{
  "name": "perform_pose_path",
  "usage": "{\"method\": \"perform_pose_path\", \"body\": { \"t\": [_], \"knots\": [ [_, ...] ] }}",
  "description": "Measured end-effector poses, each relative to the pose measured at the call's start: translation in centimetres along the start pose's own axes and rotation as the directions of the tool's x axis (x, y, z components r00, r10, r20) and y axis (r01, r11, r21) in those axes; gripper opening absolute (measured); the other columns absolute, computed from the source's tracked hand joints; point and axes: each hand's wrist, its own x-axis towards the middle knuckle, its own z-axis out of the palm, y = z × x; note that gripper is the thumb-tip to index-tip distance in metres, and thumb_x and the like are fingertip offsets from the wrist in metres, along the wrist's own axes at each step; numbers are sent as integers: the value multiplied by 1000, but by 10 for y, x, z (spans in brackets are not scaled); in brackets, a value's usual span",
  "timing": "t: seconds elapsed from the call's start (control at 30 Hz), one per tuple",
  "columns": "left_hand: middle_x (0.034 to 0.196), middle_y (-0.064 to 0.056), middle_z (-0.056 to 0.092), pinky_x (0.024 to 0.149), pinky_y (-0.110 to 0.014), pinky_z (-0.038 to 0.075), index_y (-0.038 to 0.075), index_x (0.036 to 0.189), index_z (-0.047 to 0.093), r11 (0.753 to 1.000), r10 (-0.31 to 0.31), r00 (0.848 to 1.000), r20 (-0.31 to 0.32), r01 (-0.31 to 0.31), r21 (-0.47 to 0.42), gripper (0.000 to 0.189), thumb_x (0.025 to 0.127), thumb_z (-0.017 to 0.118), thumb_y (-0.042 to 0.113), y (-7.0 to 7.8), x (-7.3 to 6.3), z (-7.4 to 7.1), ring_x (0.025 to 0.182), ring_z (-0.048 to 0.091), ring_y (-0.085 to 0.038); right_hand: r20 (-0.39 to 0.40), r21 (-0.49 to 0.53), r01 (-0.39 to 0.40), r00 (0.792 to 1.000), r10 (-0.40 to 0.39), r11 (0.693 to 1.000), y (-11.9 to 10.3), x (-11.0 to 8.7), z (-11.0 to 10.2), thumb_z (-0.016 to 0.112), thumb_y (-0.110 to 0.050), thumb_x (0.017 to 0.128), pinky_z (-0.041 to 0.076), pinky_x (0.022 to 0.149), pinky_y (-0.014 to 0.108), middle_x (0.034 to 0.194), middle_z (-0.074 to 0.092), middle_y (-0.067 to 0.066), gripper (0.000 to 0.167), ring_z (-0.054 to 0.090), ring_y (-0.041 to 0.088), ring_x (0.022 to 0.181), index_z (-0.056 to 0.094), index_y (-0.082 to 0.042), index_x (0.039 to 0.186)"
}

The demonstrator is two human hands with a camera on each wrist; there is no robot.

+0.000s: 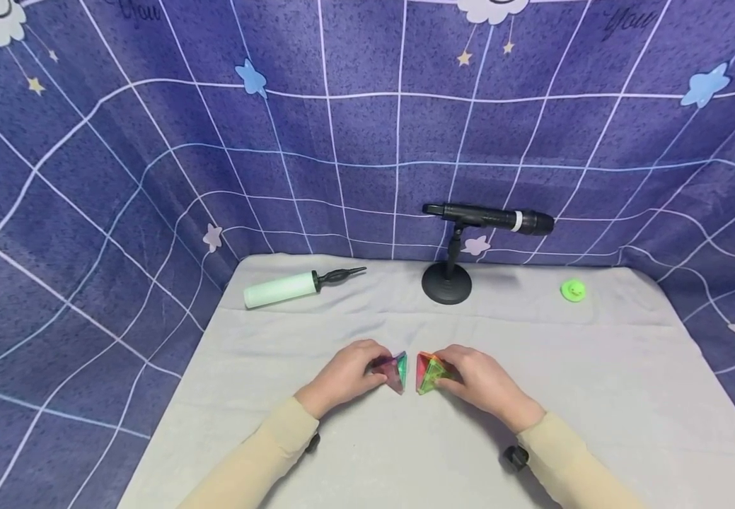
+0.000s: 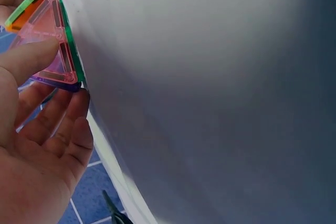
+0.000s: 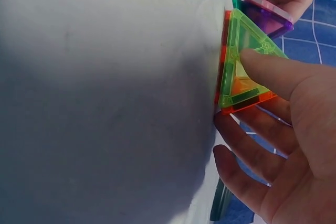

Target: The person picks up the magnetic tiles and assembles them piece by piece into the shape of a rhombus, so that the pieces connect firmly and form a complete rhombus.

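Two small pyramids of see-through triangular magnetic tiles stand on the cloth-covered table, a narrow gap between them in the head view. My left hand (image 1: 356,369) pinches the left pyramid (image 2: 47,35), whose tiles are pink, purple and green; the thumb lies on its pink face and the fingers reach behind. My right hand (image 1: 478,378) pinches the right pyramid (image 3: 244,69), made of yellow-green, orange and red tiles, with the thumb on the yellow-green face. The other fingers of each hand spread loosely beside the tiles.
A pale green hand pump (image 1: 284,288) with a black nozzle lies at the back left. Behind the pyramids, a black microphone (image 1: 494,218) rests on a round-based stand (image 1: 446,284). A small bright green toy (image 1: 574,290) sits at the back right. A blue patterned curtain (image 1: 367,127) borders the table (image 1: 405,466).
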Motion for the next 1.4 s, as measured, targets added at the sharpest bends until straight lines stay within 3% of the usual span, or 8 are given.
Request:
{"method": "perform_pose_path", "body": {
  "t": [0.37, 0.77, 1.1, 1.4],
  "knots": [
    [115, 1, 71, 99, -34, 50, 11, 121, 72, 1000, 22, 1000, 4, -22, 14, 34, 90, 83, 19, 10, 8, 3, 108, 65, -16, -12, -9, 7, 1000, -7, 1000, -2, -1, -2, 88, -27, 85, 55, 92, 41, 113, 74, 0, 43, 70, 18, 105, 73, -10, 121],
    [114, 1, 71, 97, -33, 50, 11, 121, 72, 1000, 23, 1000, 1, -23, 2, 33, 91, 83, 17, 11, 12, 6, 107, 65, -14, -34, -14, 22, 999, -22, 1000, -1, -2, -3, 89, -23, 84, 56, 88, 41, 110, 74, -1, 40, 70, 16, 101, 74, -11, 119],
    [116, -1, 73, 100, -35, 50, 9, 120, 72, 999, 47, 999, 6, -47, 16, 32, 90, 82, 17, 10, 14, 7, 111, 66, -17, -21, 9, 23, 1000, -23, 1000, -6, -1, -6, 86, -23, 88, 56, 89, 41, 116, 71, 0, 43, 69, 17, 103, 72, -10, 127],
    [117, 1, 73, 100, -34, 49, 11, 121, 72, 1000, 19, 999, 31, -19, 9, 32, 91, 82, 18, 10, 13, 9, 111, 66, -15, -40, 13, 65, 997, -64, 998, -11, 0, -6, 84, -15, 89, 57, 85, 39, 114, 68, 2, 40, 68, 16, 98, 72, -6, 127]
  ]
}}
